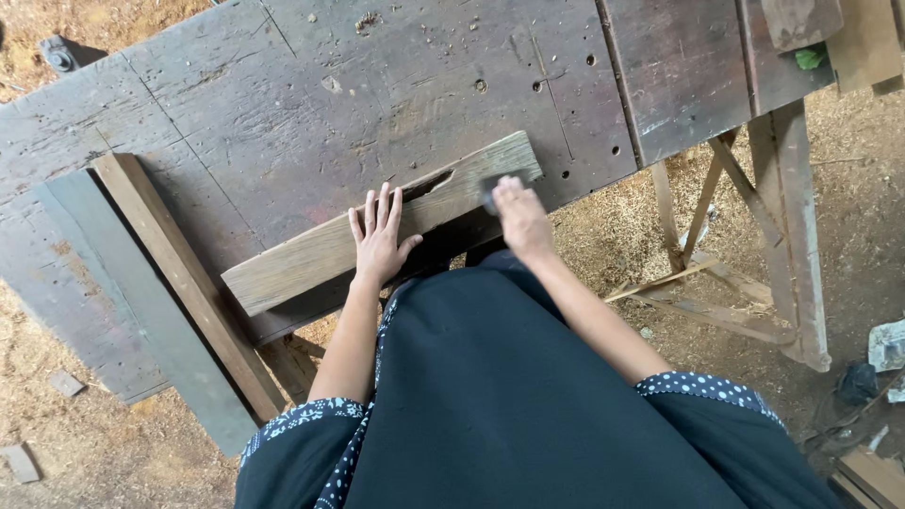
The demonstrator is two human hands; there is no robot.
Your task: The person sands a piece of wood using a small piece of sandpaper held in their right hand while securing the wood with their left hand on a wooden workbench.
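Looking down, I find the weathered plank lying slantwise on the dark workbench, near its front edge; I judge it stiff, fairly heavy, rough-surfaced and unlikely to slip; a long split near its middle suggests holding the sound wood on either side; my left hand lies flat and fully open, fingers spread, pressing on the plank's face; my right hand is blurred, closed round a small dark object I cannot identify, at the plank's right end.
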